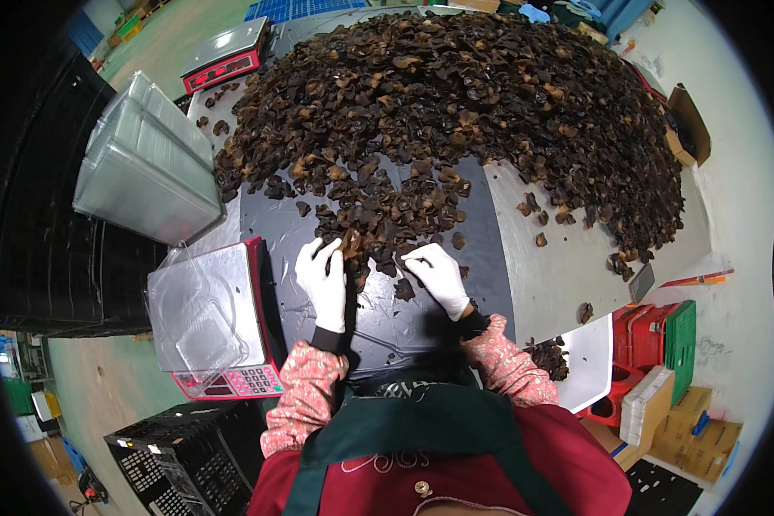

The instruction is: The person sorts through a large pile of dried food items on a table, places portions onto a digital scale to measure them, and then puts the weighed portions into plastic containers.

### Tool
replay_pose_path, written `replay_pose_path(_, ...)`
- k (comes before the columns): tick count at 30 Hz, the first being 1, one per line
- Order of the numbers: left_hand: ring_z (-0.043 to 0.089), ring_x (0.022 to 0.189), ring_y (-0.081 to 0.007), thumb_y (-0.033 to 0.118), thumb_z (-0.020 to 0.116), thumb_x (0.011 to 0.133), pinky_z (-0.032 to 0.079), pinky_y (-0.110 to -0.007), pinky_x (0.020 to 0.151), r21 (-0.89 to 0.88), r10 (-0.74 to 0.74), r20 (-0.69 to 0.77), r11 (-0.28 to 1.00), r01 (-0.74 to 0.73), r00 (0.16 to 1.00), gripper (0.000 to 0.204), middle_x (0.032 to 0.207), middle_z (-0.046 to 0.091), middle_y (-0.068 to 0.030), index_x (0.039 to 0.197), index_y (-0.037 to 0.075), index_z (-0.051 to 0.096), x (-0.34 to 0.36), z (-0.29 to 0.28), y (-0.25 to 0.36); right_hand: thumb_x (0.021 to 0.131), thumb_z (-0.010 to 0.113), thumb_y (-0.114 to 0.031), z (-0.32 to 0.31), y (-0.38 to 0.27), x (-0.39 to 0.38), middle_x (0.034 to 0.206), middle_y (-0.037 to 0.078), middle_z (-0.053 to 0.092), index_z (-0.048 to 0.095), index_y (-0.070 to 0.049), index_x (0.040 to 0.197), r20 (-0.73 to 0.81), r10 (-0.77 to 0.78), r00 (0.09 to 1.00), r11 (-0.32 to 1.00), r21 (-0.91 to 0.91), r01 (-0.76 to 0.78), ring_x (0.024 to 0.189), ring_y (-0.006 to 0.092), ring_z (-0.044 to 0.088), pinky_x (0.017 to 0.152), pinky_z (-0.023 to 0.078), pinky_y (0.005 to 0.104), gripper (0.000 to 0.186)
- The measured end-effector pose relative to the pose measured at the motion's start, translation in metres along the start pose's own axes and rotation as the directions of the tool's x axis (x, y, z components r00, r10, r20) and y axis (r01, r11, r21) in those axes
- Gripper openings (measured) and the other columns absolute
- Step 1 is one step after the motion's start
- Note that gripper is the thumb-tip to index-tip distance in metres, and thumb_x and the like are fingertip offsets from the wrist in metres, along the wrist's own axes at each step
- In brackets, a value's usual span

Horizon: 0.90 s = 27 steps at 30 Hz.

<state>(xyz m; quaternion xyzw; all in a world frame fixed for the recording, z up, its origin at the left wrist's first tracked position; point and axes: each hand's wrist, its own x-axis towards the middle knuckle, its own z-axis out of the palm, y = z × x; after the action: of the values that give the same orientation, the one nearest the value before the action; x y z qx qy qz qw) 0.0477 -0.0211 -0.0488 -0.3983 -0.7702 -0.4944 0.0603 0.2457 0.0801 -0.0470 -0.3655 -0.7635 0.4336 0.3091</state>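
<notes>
Mostly crinkled brown flakes [439, 103] beside white-gloved left hand [322, 277] and right hand [439, 277].

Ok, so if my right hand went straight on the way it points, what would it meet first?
Your right hand would probably meet the loose dark brown pieces just to its left, though depth there is hard to judge.

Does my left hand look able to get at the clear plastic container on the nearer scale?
Most likely yes. The left hand is just to the right of the nearer scale, and nothing seems to stand between it and the clear plastic container on top.
</notes>
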Motion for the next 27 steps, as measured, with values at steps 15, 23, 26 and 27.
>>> replay_pose_path(15, 0.062, 0.079, -0.0244, 0.006, 0.06, 0.091, 0.05, -0.033, 0.076, -0.302, 0.056, 0.451, 0.949, 0.093, 0.891, 0.018, 0.097, 0.062, -0.0112, 0.109, 0.004, 0.064, -0.052, 0.0, 0.085, 0.101, 0.053, -0.018, -0.014, -0.061, -0.048, 0.112, 0.003, 0.062, 0.047, -0.001, 0.141, 0.381, 0.242, 0.892, 0.511, 0.732, -0.451, 0.088, 0.0079, 0.059, 0.074, 0.046, 0.0212, 0.043)
replay_pose_path(23, 0.061, 0.093, -0.0315, 0.006, 0.061, 0.083, 0.048, -0.043, 0.082, -0.224, 0.326, 0.242, 0.935, -0.274, 0.914, 0.021, 0.096, 0.066, -0.0141, 0.104, 0.004, 0.067, 0.011, 0.035, 0.076, 0.09, 0.063, -0.013, -0.178, -0.023, -0.155, 0.096, 0.002, 0.068, 0.067, -0.001, 0.116, -0.145, 0.675, 0.724, 0.703, 0.424, -0.571, 0.074, 0.0089, 0.061, 0.067, 0.049, 0.0235, 0.028)
replay_pose_path(26, 0.047, 0.125, -0.0371, 0.021, 0.064, 0.084, 0.035, -0.051, 0.106, 0.221, 0.326, 0.204, 0.903, -0.368, 0.923, 0.044, 0.124, 0.056, -0.0176, 0.126, 0.006, 0.057, 0.045, 0.058, 0.038, 0.083, 0.07, -0.023, -0.246, 0.024, -0.227, 0.111, 0.016, 0.07, 0.066, -0.004, 0.118, -0.442, 0.568, 0.694, 0.554, -0.419, -0.719, 0.103, 0.0291, 0.067, 0.091, 0.051, 0.0349, 0.04)
replay_pose_path(27, 0.042, 0.13, -0.0378, 0.026, 0.065, 0.084, 0.031, -0.054, 0.108, 0.286, 0.295, 0.306, 0.878, -0.382, 0.905, 0.051, 0.131, 0.052, -0.0172, 0.13, 0.008, 0.054, 0.051, 0.065, 0.038, 0.08, 0.073, -0.03, -0.257, 0.021, -0.234, 0.115, 0.018, 0.068, 0.067, -0.005, 0.118, -0.449, 0.617, 0.646, 0.421, -0.505, -0.753, 0.107, 0.0329, 0.065, 0.094, 0.05, 0.039, 0.045)
